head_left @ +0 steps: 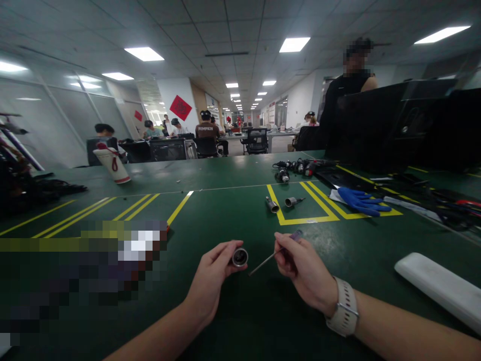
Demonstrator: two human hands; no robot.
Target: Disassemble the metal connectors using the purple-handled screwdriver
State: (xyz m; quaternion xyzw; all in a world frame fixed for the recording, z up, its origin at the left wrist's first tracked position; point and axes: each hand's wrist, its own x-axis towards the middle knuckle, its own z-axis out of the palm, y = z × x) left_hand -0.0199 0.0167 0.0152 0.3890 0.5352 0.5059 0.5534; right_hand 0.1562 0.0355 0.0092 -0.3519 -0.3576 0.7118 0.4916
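Between the thumb and fingers of my left hand is a round metal cup-shaped part, its open end facing me and dark inside. My right hand grips a screwdriver by its purplish handle. The thin shaft slants down to the left, and its tip is just to the right of the metal part, apart from it. Two similar metal parts lie beyond my hands: a cylindrical one and one with a thin stem.
Yellow tape marks the green table. A blue glove, dark metal tools and a white case are on the right. A paper cup stands at the back left. A person stands behind a black computer case.
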